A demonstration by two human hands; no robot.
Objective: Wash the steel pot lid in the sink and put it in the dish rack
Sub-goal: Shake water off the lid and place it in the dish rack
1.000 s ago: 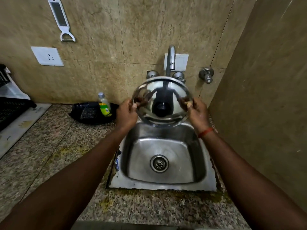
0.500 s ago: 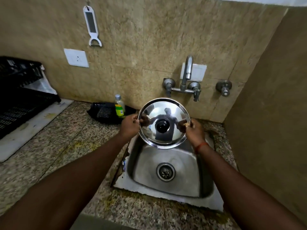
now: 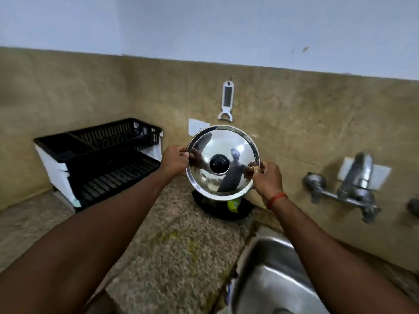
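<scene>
Lid: the steel pot lid is up in the air, held on edge, shiny domed side and black knob facing the person, well clear of the sink.
Left hand: the left hand pinches the lid's left rim, grip clenched on it, thumb over the front.
Right hand: the right hand has the right rim, grip tight on the lid too; a red thread band sits on that wrist.
Rack: the black two-tier dish rack stands on the granite tabletop to the left of the lid, against the wall, apart from it.
Behind the lid: a black tray with a green-labelled bottle peeks out under the lower rim.
Wall: a white peeler hangs above the lid, and the tap is off to the right.
Picture quality: pretty blurry, so I can't tell if the lid is wet.
</scene>
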